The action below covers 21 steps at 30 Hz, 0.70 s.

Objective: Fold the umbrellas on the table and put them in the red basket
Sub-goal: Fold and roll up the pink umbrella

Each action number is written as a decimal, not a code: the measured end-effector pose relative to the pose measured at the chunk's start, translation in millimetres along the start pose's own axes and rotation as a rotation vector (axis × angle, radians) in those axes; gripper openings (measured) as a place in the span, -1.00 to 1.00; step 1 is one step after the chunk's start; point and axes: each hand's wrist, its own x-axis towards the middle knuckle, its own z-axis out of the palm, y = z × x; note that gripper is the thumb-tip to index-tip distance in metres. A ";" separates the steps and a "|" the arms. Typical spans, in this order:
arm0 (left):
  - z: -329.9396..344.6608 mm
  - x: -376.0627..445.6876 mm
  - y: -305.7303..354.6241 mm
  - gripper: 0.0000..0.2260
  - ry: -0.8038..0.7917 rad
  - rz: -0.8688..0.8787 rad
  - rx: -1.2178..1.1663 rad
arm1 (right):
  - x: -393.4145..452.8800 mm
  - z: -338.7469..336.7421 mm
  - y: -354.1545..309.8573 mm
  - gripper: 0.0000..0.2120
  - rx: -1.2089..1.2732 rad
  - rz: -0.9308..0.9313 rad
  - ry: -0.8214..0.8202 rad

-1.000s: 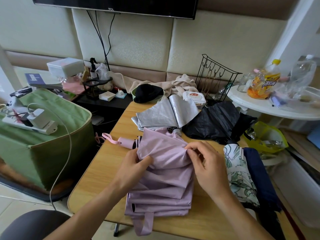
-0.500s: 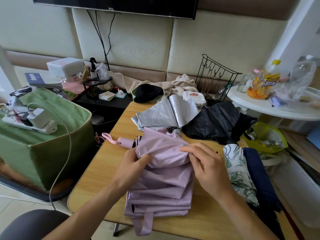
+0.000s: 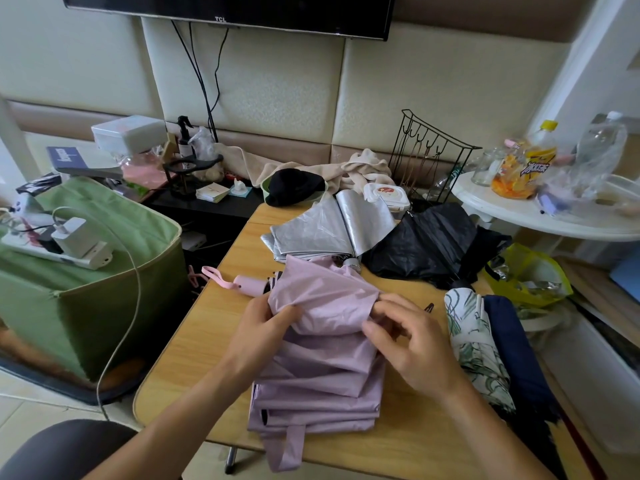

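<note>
A lilac umbrella (image 3: 322,358) lies on the wooden table (image 3: 194,344), its panels pleated flat and its pink handle (image 3: 247,284) pointing left. My left hand (image 3: 263,336) pinches the left edge of the top fold. My right hand (image 3: 412,341) pinches the right edge of that same fold. A silver umbrella (image 3: 325,233) and a black umbrella (image 3: 429,244) lie behind it. A leaf-print umbrella (image 3: 474,344) and a navy umbrella (image 3: 519,358) lie on the right. No red basket is in view.
A green fabric bin (image 3: 86,271) with a power strip on it stands left of the table. A white round side table (image 3: 554,216) holding bottles is at the right, a yellow bag (image 3: 533,275) below it. A black wire rack (image 3: 429,157) and a wipes pack (image 3: 384,195) stand behind.
Both hands have slid slightly along the top lilac fold, drawing it tighter. My right hand's fingers have curled in more at the fold's right edge.
</note>
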 end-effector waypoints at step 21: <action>3.7 -3.5 10.5 -0.89 0.081 -0.038 -0.049 | -2.5 0.6 -4.6 -0.82 0.417 0.235 0.108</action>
